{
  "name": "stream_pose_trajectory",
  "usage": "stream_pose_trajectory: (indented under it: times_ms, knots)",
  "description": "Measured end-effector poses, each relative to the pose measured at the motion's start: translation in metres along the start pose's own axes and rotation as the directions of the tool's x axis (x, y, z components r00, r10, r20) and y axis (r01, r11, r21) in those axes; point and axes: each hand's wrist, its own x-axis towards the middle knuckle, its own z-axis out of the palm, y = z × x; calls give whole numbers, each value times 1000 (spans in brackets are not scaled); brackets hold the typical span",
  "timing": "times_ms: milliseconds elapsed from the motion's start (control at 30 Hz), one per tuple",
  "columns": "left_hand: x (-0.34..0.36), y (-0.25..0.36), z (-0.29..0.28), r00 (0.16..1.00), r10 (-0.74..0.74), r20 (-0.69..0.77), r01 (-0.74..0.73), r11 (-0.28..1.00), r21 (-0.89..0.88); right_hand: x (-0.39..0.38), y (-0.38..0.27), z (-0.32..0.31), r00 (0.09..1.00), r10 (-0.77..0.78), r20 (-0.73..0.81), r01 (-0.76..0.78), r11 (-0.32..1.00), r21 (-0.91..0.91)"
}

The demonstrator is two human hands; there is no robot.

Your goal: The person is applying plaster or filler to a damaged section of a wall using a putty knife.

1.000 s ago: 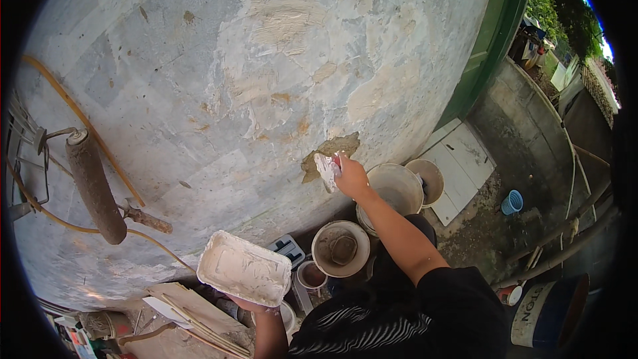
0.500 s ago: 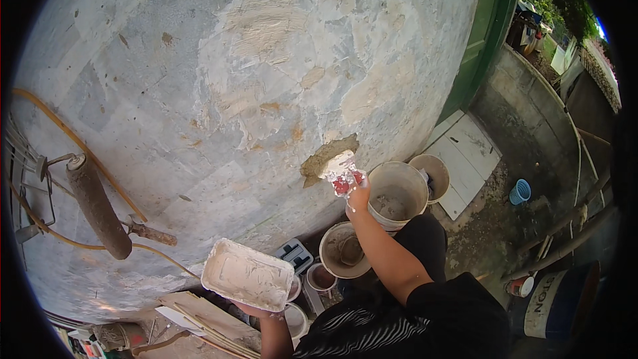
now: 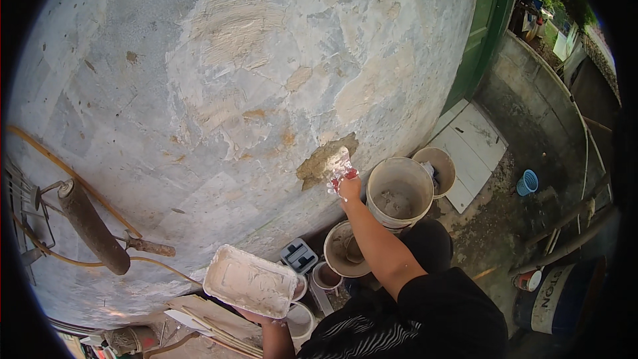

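Note:
My right hand (image 3: 350,189) is closed round the red handle of a putty knife (image 3: 341,165) smeared with white filler. Its blade lies at the right part of a rough, brownish hollow (image 3: 314,164) in the wall; whether it presses on the surface I cannot tell. Lower left, my left hand (image 3: 255,317) supports a rectangular tray (image 3: 247,304) from its near edge, most of the fingers hidden beneath. Pale filler coats the tray's inside.
The patched grey wall (image 3: 133,113) fills the left and middle. Buckets (image 3: 399,193) stand below my right arm, beside a white panel (image 3: 468,159). A paint roller (image 3: 96,229) hangs at left. A blue plastic basket (image 3: 527,183) and a dark drum (image 3: 565,299) are at right.
The putty knife has shifted slightly and its blade is turned, showing less white filler and more of the hollow. The view has swung a little; the tray stays in my left hand.

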Motion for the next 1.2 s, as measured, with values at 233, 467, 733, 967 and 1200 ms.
stream_pose_trajectory:
  times_ms: [233, 467, 733, 967, 1200]
  knots:
    - [-6, -4, 7, 1000, 9, -18, -9, 1000, -1, -10, -3, -23, 998, 63, -5, -63, 997, -36]
    - [-13, -1, 3, 999, 25, -37, -24, 1000, 11, -18, -20, 7, 989, 25, -147, -60, 969, -240]
    - [-6, -12, 8, 998, 3, -63, 0, 999, 33, -23, -14, -7, 997, 32, 68, -24, 992, -126]
    - [-1, -23, 10, 997, -17, -77, 20, 999, 41, 40, -34, -28, 961, 134, -242, -1, 877, 481]
    - [-2, -11, 2, 991, 27, -128, -16, 996, 85, 21, -36, -27, 990, -79, -117, 93, 989, 118]
